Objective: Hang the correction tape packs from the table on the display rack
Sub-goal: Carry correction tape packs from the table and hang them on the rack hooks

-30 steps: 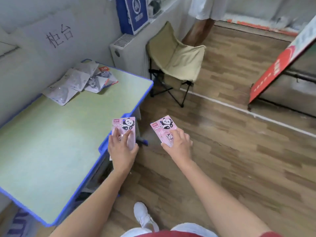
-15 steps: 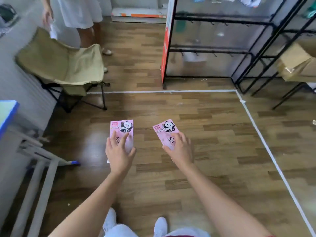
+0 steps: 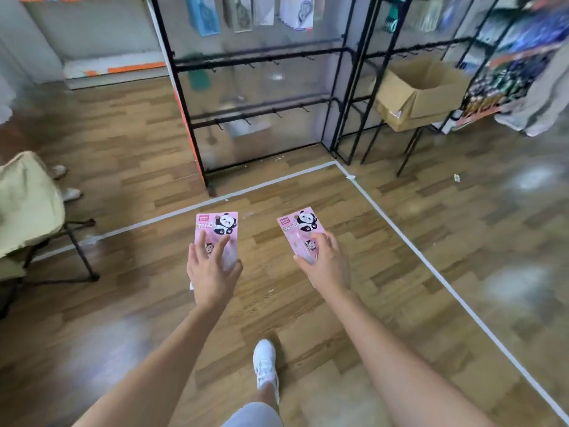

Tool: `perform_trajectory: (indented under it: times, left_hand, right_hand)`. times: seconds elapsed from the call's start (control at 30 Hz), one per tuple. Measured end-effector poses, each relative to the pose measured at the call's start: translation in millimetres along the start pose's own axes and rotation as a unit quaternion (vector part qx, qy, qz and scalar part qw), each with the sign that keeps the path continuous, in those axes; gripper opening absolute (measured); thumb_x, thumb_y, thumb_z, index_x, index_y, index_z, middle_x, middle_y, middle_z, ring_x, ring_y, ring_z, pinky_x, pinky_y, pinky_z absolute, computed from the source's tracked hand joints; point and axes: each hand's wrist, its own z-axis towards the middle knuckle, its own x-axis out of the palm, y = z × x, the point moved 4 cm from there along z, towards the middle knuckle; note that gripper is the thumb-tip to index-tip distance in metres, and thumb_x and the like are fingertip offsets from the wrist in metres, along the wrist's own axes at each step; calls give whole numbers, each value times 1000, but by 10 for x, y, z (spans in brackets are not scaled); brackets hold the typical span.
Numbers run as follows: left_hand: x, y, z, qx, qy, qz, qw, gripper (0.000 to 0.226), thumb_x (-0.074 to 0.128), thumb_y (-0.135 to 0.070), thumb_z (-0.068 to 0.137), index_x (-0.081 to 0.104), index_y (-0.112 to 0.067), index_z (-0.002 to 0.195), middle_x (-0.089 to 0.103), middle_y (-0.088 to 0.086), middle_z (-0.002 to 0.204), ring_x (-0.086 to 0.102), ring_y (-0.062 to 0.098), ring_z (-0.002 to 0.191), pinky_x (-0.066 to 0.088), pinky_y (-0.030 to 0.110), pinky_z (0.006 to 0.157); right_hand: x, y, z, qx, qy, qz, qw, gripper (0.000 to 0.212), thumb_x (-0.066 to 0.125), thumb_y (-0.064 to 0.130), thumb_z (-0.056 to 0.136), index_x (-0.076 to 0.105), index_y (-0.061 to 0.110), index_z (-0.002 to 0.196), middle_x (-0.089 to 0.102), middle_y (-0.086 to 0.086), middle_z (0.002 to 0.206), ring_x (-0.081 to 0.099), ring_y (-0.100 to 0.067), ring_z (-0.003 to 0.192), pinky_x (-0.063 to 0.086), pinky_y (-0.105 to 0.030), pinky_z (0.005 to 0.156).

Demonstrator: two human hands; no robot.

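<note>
Pink pack [image 3: 217,224] sits in left hand [image 3: 212,272], second pack [image 3: 297,224] in right hand [image 3: 323,263].

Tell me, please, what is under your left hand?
A pink panda pack, held by the left hand. Its top shows; the fingers and palm cover much of its lower half, so the tape cannot be made out.

L hand [image 3: 212,272] holds pink panda-print correction tape pack [image 3: 217,224]; R hand [image 3: 323,263] holds 2nd pink panda pack [image 3: 296,224], both above wood-plank floor [image 3: 308,309]. Black metal display rack [image 3: 261,59] ahead, brown cardboard box [image 3: 421,94] to its right.
</note>
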Motion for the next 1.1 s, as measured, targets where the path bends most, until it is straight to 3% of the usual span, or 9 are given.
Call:
perform_trajectory:
  times: [0.2, 0.5, 0.87, 1.1]
  left_hand:
    - [330, -524, 1143, 39, -9, -27, 999, 57, 77, -9, 70, 62, -22, 123, 34, 15, 148, 29, 39, 135, 28, 49, 103]
    - [850, -1280, 2567, 77, -1, -51, 996, 56, 75, -11, 73, 60, -25, 125, 31, 14, 149, 24, 39, 137, 24, 51, 107]
    - [1775, -2214, 4188, 75, -55, -60, 994, 55, 72, -11, 76, 59, -25, 127, 29, 15, 151, 21, 37, 139, 22, 50, 108]
    - [2398, -2947, 5119, 68, -66, -63, 994, 53, 71, -10, 76, 60, -26, 125, 30, 16, 150, 23, 40, 137, 23, 52, 107]
  right_hand:
    - [-231, 5, 1117, 15, -47, -35, 998, 48, 74, 37, 75, 58, 18, 116, 53, -2, 123, 51, -27, 108, 45, -38, 85]
    - [-658, -5, 2611, 14, -116, -30, 993, 48, 75, 37, 76, 58, 17, 115, 54, -1, 119, 51, -27, 103, 43, -36, 79]
    - [-1085, -381, 4709, -23, -134, -15, 991, 48, 74, 35, 79, 55, 14, 118, 51, -3, 129, 49, -27, 108, 42, -33, 79]
    - [-1450, -629, 6116, -35, -153, 11, 988, 50, 72, 38, 79, 56, 15, 120, 51, -3, 128, 50, -25, 109, 49, -40, 83]
